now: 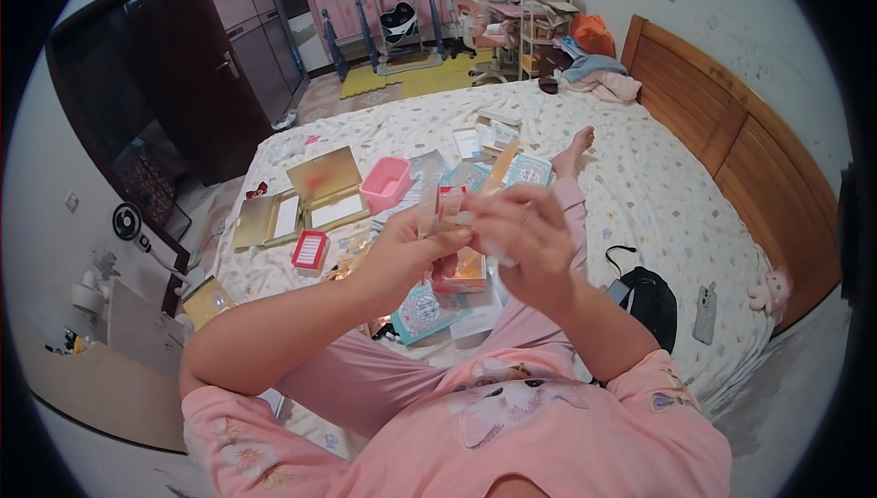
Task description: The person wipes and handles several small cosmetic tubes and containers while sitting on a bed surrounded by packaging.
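In front of my chest, my left hand [416,240] is closed round a clear, narrow plastic piece [429,207] that stands up from its fingers. My right hand [532,240] meets it from the right with bent fingers, slightly blurred. A whitish, see-through scrap [494,252] shows under its fingers; its kind is unclear. Just above that hand rises a flat golden strip [502,167], and whether the hand touches it cannot be told. Below both hands lies an open box with orange contents [472,270], partly hidden. Beside it is a turquoise patterned packet [429,312].
On the bed [676,196] lie opened gold boxes [331,189], a pink basket [386,184], a red-rimmed box of white strips [311,249], and white boxes [489,135]. To the right are a black bag [647,308] and a phone [704,313]. My legs frame the pile.
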### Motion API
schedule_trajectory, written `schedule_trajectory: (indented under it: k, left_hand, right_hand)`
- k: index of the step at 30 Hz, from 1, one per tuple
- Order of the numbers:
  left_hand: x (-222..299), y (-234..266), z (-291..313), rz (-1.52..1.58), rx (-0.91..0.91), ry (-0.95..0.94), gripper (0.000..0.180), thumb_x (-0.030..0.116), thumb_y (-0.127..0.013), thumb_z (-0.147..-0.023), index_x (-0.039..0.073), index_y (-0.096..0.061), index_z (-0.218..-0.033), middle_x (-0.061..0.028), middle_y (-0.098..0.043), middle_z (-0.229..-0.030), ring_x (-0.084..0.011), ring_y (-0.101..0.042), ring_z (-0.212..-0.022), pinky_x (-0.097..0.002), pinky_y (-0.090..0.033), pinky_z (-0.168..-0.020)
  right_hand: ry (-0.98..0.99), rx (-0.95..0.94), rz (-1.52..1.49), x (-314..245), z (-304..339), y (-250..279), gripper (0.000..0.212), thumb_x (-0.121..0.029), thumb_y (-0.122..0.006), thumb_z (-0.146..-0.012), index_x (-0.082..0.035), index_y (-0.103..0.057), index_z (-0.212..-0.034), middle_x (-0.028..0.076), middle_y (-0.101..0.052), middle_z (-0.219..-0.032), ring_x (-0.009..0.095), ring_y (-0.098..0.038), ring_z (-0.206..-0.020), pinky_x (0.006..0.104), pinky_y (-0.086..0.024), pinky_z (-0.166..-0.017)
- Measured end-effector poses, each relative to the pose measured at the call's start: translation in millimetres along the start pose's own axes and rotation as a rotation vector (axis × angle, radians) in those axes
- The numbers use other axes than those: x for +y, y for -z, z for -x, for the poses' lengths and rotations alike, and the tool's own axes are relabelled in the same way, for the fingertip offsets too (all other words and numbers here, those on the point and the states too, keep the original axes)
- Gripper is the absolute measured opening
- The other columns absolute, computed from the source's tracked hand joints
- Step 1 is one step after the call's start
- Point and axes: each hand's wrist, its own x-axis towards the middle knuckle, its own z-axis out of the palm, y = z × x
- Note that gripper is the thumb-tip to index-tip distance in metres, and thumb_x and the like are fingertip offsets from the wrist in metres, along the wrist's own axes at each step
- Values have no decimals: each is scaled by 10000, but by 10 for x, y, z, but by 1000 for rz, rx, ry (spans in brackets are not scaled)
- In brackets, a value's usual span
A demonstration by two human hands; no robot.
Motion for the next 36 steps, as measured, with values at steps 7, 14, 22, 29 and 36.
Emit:
schedule_trajectory:
  k: [7, 14, 22, 29, 36]
  left_hand:
    - [-9, 20, 8, -3, -21, -57, 282, 137, -527, -853, 29, -505, -1113, -21, -575, -763, -50, -475, -566, -188, -375, -504]
    - [83, -64, 12, -15, 3, 22, 433, 126, -526, -853, 9, -402, -1250, -99, -610, -848, -78, -457, -537, -191, -360, -473]
    - [155, -109, 49, -5, -40, 46, 447, 124, -522, -847, -17, -392, -1251, -88, -611, -821, -82, -447, -504, -198, -357, -455]
    - [175, -77, 41, 92, -102, 75, 401, 141, -518, -855, -9, -427, -1216, -94, -607, -791, -79, -446, -480, -196, -366, -453]
    - [76, -119, 37, -325, 3, -69, 403, 187, -537, -874, 9, -432, -1220, -73, -607, -823, -73, -491, -509, -199, -392, -455]
  right_hand:
    - [73, 7, 33, -29, -88, 51, 220, -2, -643, -607, -45, -594, -817, 72, -637, -943, 234, -538, -808, 303, -445, -693]
    - [31, 84, 124, 213, -254, 145, 326, 75, -583, -529, -49, -594, -831, 64, -636, -945, 255, -545, -807, 311, -451, -693]
    - [-431, 179, -145, 357, -178, 210, 267, 118, -489, -754, -20, -564, -969, 145, -593, -1035, 223, -567, -952, 260, -398, -847]
    - [-279, 140, -202, 249, -240, 227, 273, 56, -583, -716, -97, -616, -940, 61, -599, -937, 193, -587, -869, 394, -274, -948]
    - [-309, 111, -37, 168, -254, 284, 218, 56, -602, -704, -83, -608, -872, 57, -579, -883, 190, -577, -789, 400, -283, -946]
